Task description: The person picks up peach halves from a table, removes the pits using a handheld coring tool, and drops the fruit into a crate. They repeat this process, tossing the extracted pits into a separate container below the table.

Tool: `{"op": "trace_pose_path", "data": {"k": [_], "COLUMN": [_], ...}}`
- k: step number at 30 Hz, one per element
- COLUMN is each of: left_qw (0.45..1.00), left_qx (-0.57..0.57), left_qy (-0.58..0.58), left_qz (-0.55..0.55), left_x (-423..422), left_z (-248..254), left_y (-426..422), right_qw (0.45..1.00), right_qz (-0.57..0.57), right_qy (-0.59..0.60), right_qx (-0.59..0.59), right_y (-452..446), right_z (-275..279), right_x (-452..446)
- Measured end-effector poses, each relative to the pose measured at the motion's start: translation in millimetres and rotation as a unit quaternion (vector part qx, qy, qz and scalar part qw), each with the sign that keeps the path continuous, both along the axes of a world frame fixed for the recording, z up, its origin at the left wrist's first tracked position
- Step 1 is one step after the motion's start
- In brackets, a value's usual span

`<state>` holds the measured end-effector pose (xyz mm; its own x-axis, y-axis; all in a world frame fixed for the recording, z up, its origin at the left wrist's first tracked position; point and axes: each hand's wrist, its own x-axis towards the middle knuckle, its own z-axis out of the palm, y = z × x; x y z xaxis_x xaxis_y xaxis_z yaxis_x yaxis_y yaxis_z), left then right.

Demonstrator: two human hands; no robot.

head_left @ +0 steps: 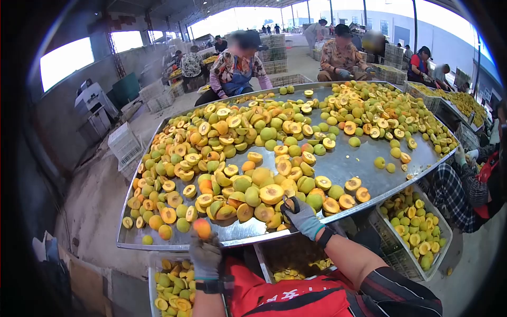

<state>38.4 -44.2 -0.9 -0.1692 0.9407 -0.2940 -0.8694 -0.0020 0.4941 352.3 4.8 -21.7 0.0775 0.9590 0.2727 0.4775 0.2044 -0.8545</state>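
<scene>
red apron [296, 301] faces metal table [351, 166] in shed [211, 8], left hand [206, 254] pinching fruit [202, 228], right hand [304, 217], grip unclear.

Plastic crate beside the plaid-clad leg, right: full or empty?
Full or nearly so: stone-fruit halves spread across the plastic crate and rise close to its rim. Lower layers are hidden.

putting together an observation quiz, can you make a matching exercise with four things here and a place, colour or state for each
1. left hand
2. right hand
3. table
4. chest garment

a. near a large cut half
b. red with white lettering
c. with a reddish-orange fruit at its fingertips
d. silvery metal, bearing heaped fruit

Pairs: 1-c, 2-a, 3-d, 4-b
</scene>
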Motion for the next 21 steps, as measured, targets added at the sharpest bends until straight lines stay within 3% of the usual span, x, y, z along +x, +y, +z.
{"op": "trace_pose_path", "data": {"k": [4, 6, 7, 8, 11, 14, 15, 18, 19, 21], "left_qw": [0.994, 0.975, 0.973, 0.973, 0.964, 0.954, 0.945, 0.916, 0.910, 0.908], "left_qx": [0.020, 0.045, 0.044, 0.044, 0.099, 0.064, 0.067, 0.101, 0.090, 0.105], "left_qy": [-0.051, -0.094, -0.093, -0.092, 0.001, 0.051, 0.079, 0.123, 0.187, 0.211], "left_qz": [-0.097, -0.196, -0.209, -0.209, -0.246, -0.289, -0.311, -0.368, -0.358, -0.346], "left_x": [50.8, 67.8, 74.7, 83.7, 113.7, 126.7, 125.0, 129.4, 133.8, 132.8], "left_z": [15.8, 17.4, 13.3, 14.6, 36.4, 44.4, 40.2, 27.1, 27.9, 1.1], "left_y": [-29.1, -39.2, -41.0, -44.5, -57.4, -62.2, -61.4, -61.1, -62.4, -47.0], "right_qw": [0.997, 0.991, 0.969, 0.969, 0.912, 0.898, 0.878, 0.908, 0.916, 0.901], "right_qz": [-0.010, 0.075, 0.112, 0.111, 0.176, 0.149, 0.143, 0.156, 0.160, 0.164], "right_qy": [0.001, 0.106, 0.216, 0.217, 0.330, 0.357, 0.353, 0.321, 0.310, 0.328], "right_qx": [0.081, 0.016, 0.040, 0.040, -0.170, -0.211, -0.289, -0.221, -0.198, -0.231], "right_y": [-27.3, -42.8, -49.2, -55.6, -81.1, -93.2, -93.9, -93.5, -93.9, -95.8], "right_z": [43.3, 63.1, 57.4, 53.0, 78.5, 76.6, 81.1, 75.7, 76.4, 83.2], "right_x": [-7.9, -16.8, -22.5, -23.8, -25.9, -27.4, -20.0, -21.6, -22.6, -22.8]}}
